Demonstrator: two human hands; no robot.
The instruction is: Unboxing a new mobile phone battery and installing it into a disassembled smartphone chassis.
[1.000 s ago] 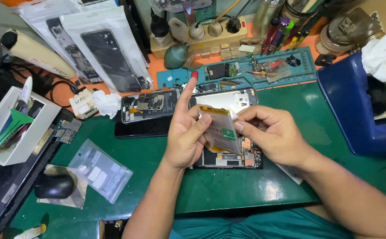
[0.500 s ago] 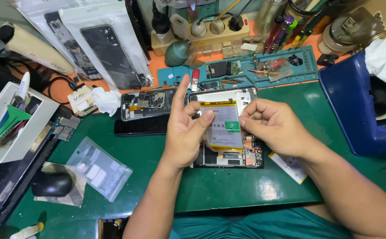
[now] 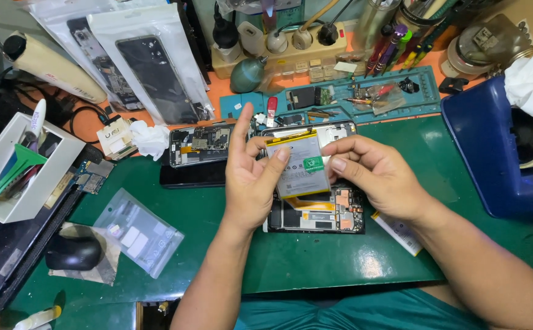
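Near: clear bag (image 3: 138, 232) with small parts on green surface (image 3: 315, 256). Mid: left hand (image 3: 251, 177) and right hand (image 3: 373, 174) both clamped on flat battery (image 3: 297, 165), above opened phone (image 3: 315, 211). Left: white tray (image 3: 46, 183) holding green tools. Far right: blue bin (image 3: 492, 146), white tissue inside.

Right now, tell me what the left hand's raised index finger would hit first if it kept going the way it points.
Probably the small red-handled tool lying on the blue repair mat just beyond the left hand. Depth is unclear from overhead, so the finger might pass above it instead.
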